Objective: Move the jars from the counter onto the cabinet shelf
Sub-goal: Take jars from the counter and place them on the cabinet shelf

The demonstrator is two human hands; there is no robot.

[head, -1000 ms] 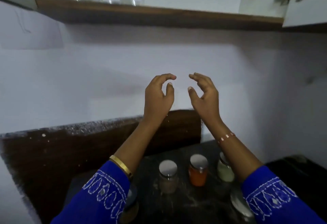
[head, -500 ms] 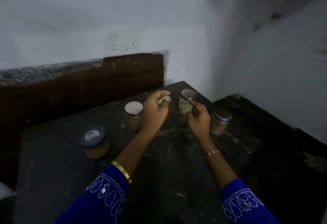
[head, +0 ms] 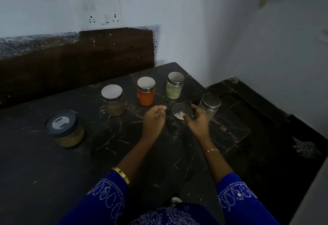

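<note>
Several jars stand on the dark counter (head: 74,168). A small dark jar with a steel lid (head: 179,113) sits near the middle, and my right hand (head: 197,121) wraps its right side. My left hand (head: 154,120) hovers open just left of that jar, fingers apart, not touching it. Behind stand a brown-filled jar (head: 113,100), an orange jar (head: 145,91) and a green-filled jar (head: 174,85). A clear jar (head: 209,105) is right of my right hand. A wide blue-lidded jar (head: 63,129) sits far left. The cabinet shelf is out of view.
The counter ends in a corner at the right (head: 237,132), with a lower dark surface (head: 266,118) beyond it. A wooden backsplash (head: 88,56) and a wall socket (head: 103,17) lie behind the jars.
My hands came down from near the shelf to the counter. The view dropped with them. My right hand has moved from the green jar to the small dark jar in front.
</note>
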